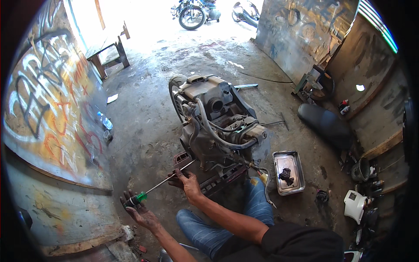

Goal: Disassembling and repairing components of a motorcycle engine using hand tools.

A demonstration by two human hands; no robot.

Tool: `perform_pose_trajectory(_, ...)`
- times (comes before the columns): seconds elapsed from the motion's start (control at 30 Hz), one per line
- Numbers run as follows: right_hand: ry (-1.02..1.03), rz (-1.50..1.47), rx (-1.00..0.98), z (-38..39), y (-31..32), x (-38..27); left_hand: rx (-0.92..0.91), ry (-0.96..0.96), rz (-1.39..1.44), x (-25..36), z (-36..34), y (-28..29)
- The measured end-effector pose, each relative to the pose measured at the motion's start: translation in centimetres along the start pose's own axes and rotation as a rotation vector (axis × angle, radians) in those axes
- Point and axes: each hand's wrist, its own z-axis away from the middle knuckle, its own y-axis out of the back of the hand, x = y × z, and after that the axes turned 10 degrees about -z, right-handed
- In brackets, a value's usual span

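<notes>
A long screwdriver (pixel 158 185) with a green and black handle slants up to the right, its tip reaching the lower side of a greasy scooter engine (pixel 214 124). Around the handle end are the fingers of my left hand (pixel 144 217), palm turned up. My right hand (pixel 190 187) has its fingers closed at the shaft, close to the engine. Grime darkens the fingers of both hands. Hoses and cables run over the engine, which rests on a dark red plastic crate (pixel 220 181). What the screwdriver tip touches is too small to tell.
A metal tray (pixel 279 181) holding a dark rag (pixel 286 176) lies right of my knee. Farther right are a black motorcycle seat (pixel 325 124) and a white panel (pixel 354 204). A plastic bottle (pixel 105 121) stands by the painted left wall. Motorcycles (pixel 192 16) are outside.
</notes>
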Motion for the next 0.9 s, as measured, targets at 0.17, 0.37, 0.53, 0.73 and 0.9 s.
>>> perform_pose_trajectory(0.17,-0.010,-0.014,-0.006,-0.3,0.1,0.0,0.032,0.008,0.114,-0.9,-0.9,-0.1)
perform_pose_trajectory(0.37,-0.012,-0.013,0.000,-0.5,0.1,0.1,0.203,0.096,-0.018,-0.6,-1.9,0.2)
perform_pose_trajectory(0.53,0.003,0.018,0.056,-0.3,-0.4,0.1,0.372,0.134,-0.226,-0.3,-1.9,-0.5)
perform_pose_trajectory(0.73,0.015,-0.035,-0.046,0.0,-0.8,0.3,0.424,0.134,-0.401,-0.7,-2.2,0.0)
perform_pose_trajectory(0.9,0.006,0.002,-0.023,0.1,-0.9,0.3,0.402,0.069,-0.549,-1.4,-2.7,0.3)
